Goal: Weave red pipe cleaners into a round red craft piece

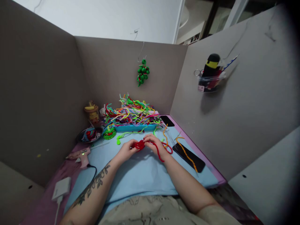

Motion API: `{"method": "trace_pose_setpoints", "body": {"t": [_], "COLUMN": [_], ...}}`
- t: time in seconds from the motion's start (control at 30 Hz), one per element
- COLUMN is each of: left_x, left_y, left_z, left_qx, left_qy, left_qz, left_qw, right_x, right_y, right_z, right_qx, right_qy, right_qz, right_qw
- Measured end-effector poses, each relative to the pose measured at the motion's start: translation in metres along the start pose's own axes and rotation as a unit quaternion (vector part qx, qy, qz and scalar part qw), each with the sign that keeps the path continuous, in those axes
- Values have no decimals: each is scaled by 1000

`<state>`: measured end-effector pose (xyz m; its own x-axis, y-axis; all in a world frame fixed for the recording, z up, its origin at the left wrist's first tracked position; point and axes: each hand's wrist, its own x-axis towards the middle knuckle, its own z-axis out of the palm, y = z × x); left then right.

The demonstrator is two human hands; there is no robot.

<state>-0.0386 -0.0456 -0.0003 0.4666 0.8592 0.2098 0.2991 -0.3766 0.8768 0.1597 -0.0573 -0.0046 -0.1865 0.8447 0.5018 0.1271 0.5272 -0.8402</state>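
Both my hands meet over the middle of the blue cloth. Between them is a small bundle of red pipe cleaners, bent and wound together. Its left side is pinched in the fingers of my left hand. My right hand grips the right side, and a long red end hangs down over its wrist. Another red loop lies just right of that wrist. Just beyond my hands rest a light green pipe cleaner and a green round piece with a face.
A blue tray heaped with colourful pipe cleaners stands at the back. To the left are a dark bowl, a pink glue gun with a cord and a white power block. A black phone lies right, under an orange pipe cleaner.
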Motion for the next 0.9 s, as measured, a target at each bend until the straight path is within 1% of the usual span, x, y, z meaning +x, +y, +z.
{"method": "trace_pose_setpoints", "body": {"t": [0.2, 0.27, 0.43, 0.57, 0.63, 0.73, 0.8, 0.9], "left_x": [-3, -4, -7, -6, -6, -5, -5, -4], "left_y": [-3, -2, 4, 2, 1, -1, 0, -1], "left_z": [4, 5, 10, 15, 16, 16, 15, 14], "left_qx": [15, 37, 59, 48, 45, 55, 65, 75], "left_qy": [-19, -17, 8, 45, 61, 59, 47, 43], "left_qz": [-14, -5, 31, 4, 1, 10, 11, 11], "left_qw": [1000, 999, 998, 998, 997, 997, 997, 996], "right_x": [-1, -2, -3, -3, -3, -2, -2, 0], "right_y": [-2, 1, 5, 5, 5, 4, 3, 5], "right_z": [8, 11, 14, 14, 14, 15, 15, 11], "right_qx": [-52, -66, -96, -130, -130, -117, -94, -49], "right_qy": [-10, -6, 5, 5, -4, -18, -13, 16], "right_qz": [-27, -32, -30, -28, -25, -17, -9, 16], "right_qw": [998, 997, 995, 991, 991, 993, 995, 999]}}
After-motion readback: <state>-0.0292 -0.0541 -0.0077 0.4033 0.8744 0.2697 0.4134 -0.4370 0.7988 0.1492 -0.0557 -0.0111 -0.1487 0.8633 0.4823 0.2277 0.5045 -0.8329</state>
